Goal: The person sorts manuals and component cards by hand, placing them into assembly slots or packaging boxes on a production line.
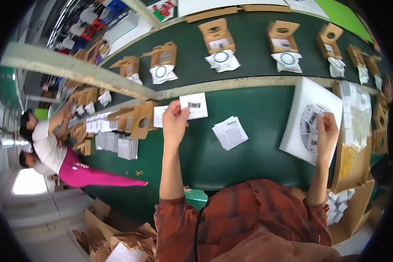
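Observation:
My left hand [174, 117] is raised over the green tabletop, its fingers pinched on a white printed leaflet [197, 106]. Another white sheet [159, 117] shows at its left side, by an opened cardboard box. On the right, my right hand [328, 131] is over a tilted white foam block [294, 131]. Printed leaflets [311, 122] lie fanned on that block, and the closed fingers are at their edge; whether one is between them is hidden. Between my hands, a small stack of printed leaflets [230, 133] lies on the table.
Beyond a pale rail [249, 82], several open cardboard boxes [217, 37] stand with white pouches on a dark green surface. Stacked leaflets [118, 146] are at left, near a person in pink trousers [89, 172]. A cardboard tray [349, 170] with yellow bands is at right.

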`<state>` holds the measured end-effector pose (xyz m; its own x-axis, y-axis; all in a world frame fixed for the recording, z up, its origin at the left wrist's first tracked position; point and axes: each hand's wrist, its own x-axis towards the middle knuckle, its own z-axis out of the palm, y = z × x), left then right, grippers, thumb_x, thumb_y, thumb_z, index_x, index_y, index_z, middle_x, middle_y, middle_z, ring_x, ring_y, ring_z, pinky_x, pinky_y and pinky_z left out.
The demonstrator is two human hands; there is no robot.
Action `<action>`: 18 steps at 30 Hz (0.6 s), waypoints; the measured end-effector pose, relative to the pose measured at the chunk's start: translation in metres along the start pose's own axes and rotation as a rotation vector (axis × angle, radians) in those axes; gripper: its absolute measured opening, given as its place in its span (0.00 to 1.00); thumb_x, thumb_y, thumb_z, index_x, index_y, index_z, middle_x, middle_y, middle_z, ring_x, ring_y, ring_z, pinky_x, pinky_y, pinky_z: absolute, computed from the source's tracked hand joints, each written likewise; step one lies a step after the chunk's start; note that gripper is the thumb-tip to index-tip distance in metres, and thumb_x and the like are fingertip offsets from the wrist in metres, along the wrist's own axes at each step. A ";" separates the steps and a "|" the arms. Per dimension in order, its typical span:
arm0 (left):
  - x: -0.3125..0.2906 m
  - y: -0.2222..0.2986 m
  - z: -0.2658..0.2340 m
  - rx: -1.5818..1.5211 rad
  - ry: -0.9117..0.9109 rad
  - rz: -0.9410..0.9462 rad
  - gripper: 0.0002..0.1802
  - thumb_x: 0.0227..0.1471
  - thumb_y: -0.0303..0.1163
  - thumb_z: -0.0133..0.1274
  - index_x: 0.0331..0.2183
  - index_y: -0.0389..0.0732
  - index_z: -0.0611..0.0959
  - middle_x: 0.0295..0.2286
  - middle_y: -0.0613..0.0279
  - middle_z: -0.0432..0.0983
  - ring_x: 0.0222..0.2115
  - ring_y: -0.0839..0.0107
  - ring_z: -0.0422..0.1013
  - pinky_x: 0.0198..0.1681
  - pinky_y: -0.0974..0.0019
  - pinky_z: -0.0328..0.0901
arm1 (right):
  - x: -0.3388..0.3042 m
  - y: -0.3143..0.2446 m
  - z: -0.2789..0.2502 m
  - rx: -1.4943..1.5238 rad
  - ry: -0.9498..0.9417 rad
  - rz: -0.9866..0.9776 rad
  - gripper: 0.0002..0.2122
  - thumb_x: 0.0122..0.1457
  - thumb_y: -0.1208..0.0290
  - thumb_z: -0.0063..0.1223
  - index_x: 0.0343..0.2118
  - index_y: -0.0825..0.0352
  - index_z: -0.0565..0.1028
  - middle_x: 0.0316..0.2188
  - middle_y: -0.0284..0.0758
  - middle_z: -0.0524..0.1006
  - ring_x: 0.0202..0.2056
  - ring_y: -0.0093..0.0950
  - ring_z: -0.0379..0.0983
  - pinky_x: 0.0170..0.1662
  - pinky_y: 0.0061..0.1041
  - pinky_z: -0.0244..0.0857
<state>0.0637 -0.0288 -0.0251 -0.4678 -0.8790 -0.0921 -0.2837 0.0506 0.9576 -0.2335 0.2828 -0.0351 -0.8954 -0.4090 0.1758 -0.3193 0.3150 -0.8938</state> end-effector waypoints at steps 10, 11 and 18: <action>0.117 -0.007 -0.061 0.091 0.228 0.037 0.17 0.49 0.22 0.54 0.43 0.29 0.77 0.27 0.61 0.78 0.21 0.78 0.70 0.19 0.76 0.62 | -0.001 0.000 0.012 0.161 -0.023 0.091 0.04 0.61 0.76 0.52 0.31 0.69 0.71 0.20 0.21 0.66 0.23 0.09 0.56 0.25 0.10 0.47; 0.134 -0.011 -0.068 0.129 0.253 0.011 0.17 0.47 0.22 0.55 0.42 0.28 0.77 0.26 0.60 0.78 0.19 0.77 0.70 0.17 0.75 0.61 | -0.001 -0.001 0.013 0.162 -0.020 0.088 0.04 0.61 0.76 0.52 0.31 0.69 0.71 0.20 0.21 0.66 0.23 0.09 0.56 0.25 0.10 0.47; 0.227 -0.018 -0.073 0.069 0.287 -0.164 0.13 0.44 0.22 0.58 0.36 0.32 0.78 0.21 0.60 0.76 0.15 0.80 0.67 0.12 0.76 0.53 | -0.002 -0.002 0.015 0.139 -0.020 0.097 0.04 0.61 0.76 0.52 0.31 0.68 0.71 0.18 0.20 0.63 0.21 0.09 0.54 0.23 0.11 0.45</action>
<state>0.0243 -0.2636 -0.0437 -0.1589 -0.9753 -0.1534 -0.3959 -0.0794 0.9149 -0.2268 0.2701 -0.0395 -0.9131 -0.3999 0.0790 -0.1848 0.2332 -0.9547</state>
